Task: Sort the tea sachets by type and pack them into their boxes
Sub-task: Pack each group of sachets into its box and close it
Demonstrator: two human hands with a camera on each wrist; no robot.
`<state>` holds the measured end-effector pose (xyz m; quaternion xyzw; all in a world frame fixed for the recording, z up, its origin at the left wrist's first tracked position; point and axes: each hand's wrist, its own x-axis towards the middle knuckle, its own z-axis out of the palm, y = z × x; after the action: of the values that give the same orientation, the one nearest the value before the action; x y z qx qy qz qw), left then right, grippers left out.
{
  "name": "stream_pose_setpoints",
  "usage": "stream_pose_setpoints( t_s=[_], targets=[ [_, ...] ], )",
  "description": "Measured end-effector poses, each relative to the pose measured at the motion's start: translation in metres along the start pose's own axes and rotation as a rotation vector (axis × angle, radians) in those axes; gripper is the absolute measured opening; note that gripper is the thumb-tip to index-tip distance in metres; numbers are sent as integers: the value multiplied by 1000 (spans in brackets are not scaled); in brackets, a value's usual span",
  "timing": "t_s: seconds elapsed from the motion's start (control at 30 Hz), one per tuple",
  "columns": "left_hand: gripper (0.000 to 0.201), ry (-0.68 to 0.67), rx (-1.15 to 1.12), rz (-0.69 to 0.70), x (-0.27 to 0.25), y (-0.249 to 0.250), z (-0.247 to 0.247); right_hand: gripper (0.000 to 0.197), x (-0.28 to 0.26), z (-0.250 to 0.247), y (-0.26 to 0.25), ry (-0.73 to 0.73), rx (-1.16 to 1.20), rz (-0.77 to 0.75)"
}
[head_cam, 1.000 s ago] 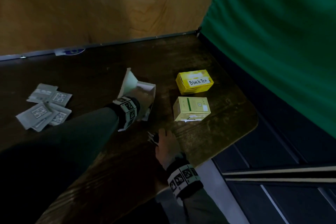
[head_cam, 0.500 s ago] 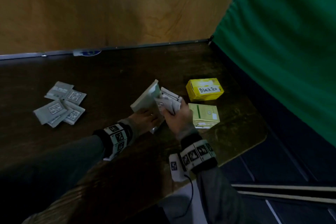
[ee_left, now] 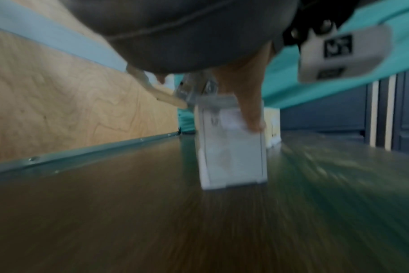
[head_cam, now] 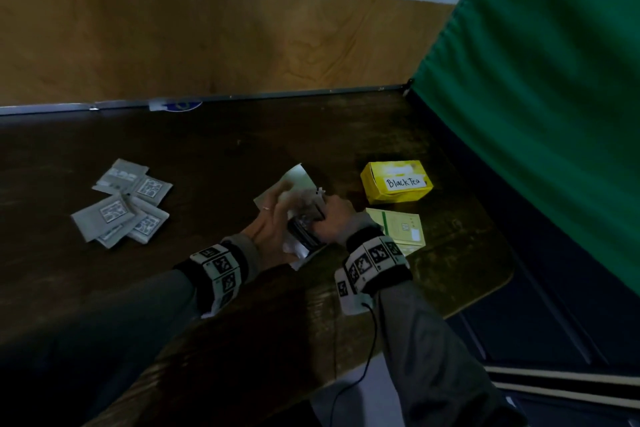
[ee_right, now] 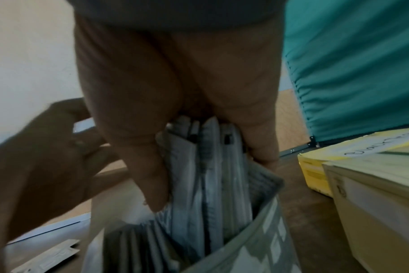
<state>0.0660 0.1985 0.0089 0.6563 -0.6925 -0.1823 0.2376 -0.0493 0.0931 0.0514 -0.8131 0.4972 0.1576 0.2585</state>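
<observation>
A white tea box [head_cam: 296, 180] stands open-topped at the table's middle, flap up; it shows as a white upright carton [ee_left: 231, 147] in the left wrist view. My left hand [head_cam: 277, 215] grips its left side. My right hand [head_cam: 325, 215] grips a bundle of grey sachets [ee_right: 206, 166] from above, their lower ends inside the box mouth [ee_right: 245, 249]. More grey sachets [head_cam: 121, 204] lie loose at the left. A yellow box [head_cam: 396, 182] labelled Black Tea and a pale green box [head_cam: 398, 225] lie shut at the right.
The dark wooden table [head_cam: 225, 142] ends in a metal strip against a plywood wall at the back. Its right edge lies just past the two boxes, under a green curtain [head_cam: 536, 97]. One sachet [ee_right: 47, 256] lies beside the white box.
My right hand lifted a bundle of sachets from near the table's front edge and brought it over the white box, then down into its mouth. My left hand stayed on the box.
</observation>
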Motion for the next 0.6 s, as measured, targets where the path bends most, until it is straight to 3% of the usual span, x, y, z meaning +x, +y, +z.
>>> stream_pose_setpoints(
  t_s=[0.1, 0.17, 0.27, 0.43, 0.53, 0.6],
  targets=[
    [130, -82, -7, -120, 12, 12, -6, 37, -2, 2, 5, -6, 27, -21],
    [133, -230, -53, -220, 19, 17, -8, 38, -5, 3, 7, -22, 86, -29],
    [136, -309, -88, -266, 25, 20, 0, 53, -9, 4, 12, -10, 218, -28],
    [122, -377, -54, -196, 21, 22, 7, 93, -12, 7, 21, 7, 402, 48],
    [107, -354, 329, 15, 12, 19, 15, 90, -17, 6, 28, -1, 383, 17],
    [109, -301, 423, 9, 7, 22, 16, 85, -20, 4, 30, 13, 366, -14]
  ],
)
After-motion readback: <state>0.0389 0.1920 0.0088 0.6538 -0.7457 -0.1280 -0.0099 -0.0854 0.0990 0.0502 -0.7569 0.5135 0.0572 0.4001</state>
